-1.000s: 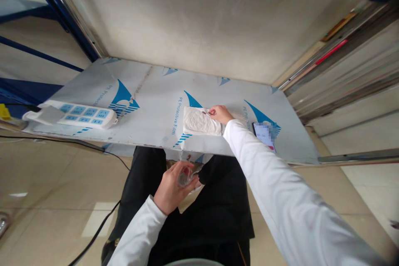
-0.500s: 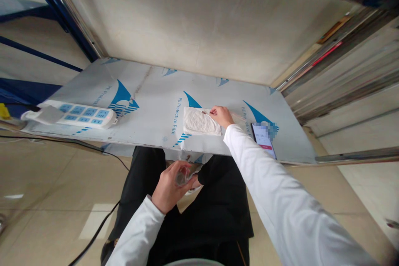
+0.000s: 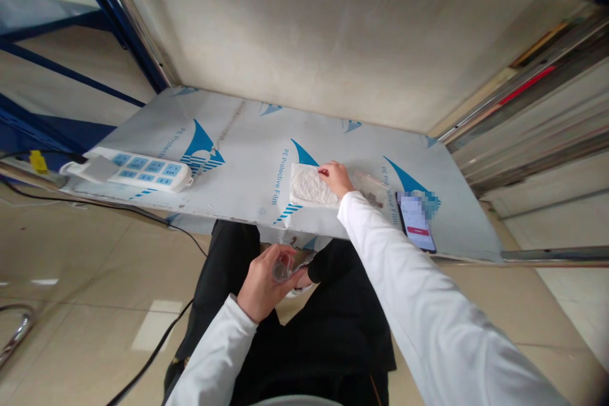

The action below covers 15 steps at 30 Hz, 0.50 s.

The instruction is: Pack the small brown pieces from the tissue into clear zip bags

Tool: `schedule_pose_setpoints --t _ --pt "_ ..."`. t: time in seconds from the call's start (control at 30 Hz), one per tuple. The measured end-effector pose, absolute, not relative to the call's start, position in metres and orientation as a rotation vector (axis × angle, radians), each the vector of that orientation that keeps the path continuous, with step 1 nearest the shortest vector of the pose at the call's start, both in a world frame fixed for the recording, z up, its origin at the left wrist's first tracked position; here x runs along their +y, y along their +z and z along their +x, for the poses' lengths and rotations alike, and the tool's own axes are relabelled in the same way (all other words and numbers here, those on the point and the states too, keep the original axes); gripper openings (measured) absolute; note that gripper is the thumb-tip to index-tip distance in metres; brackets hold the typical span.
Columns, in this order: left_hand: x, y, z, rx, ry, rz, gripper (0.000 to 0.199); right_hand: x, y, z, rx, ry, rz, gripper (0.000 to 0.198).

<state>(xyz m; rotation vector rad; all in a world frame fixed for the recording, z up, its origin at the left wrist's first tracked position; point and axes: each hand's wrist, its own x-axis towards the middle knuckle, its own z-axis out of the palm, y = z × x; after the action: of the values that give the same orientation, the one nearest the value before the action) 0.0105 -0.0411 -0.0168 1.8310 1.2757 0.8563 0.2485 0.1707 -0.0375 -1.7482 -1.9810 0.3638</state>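
Observation:
Over my lap, my left hand (image 3: 266, 279) curls round a clear plastic piece (image 3: 282, 268) with a rounded opening; bag or cup, I cannot tell. My right hand (image 3: 335, 177) rests on the right side of a white, crinkled, folded tissue or cloth pad (image 3: 309, 185), fingers pinched together at its upper edge. Something small and dark shows at those fingertips, too small to name. Partly behind my right wrist lies a clear plastic bag (image 3: 373, 187) with small dark bits in or under it.
A phone (image 3: 416, 222) lies right of my right forearm on the film-covered tabletop (image 3: 247, 165). At the left end is a white power strip (image 3: 147, 170) with a plug in it. A black cable (image 3: 152, 342) hangs to the floor. A wall panel (image 3: 295, 32) stands behind.
The view has shifted slightly, so the table sits further right. My right hand stays at the pad, and the dark bit seen beside its fingertips is now mostly hidden.

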Motion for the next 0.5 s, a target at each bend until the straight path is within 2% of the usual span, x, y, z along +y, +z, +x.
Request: schedule_pose_setpoints --t 0.33,0.5 --pt "-0.030 -0.007 0.012 1.280 0.900 1.845 0.026 0.168 -0.034 0.247 -1.845 0.364 -1.725 0.020" --pt "-0.021 -0.003 0.014 1.285 0.944 1.831 0.027 0.134 -0.002 0.230 -1.691 0.421 -1.647 0.018"
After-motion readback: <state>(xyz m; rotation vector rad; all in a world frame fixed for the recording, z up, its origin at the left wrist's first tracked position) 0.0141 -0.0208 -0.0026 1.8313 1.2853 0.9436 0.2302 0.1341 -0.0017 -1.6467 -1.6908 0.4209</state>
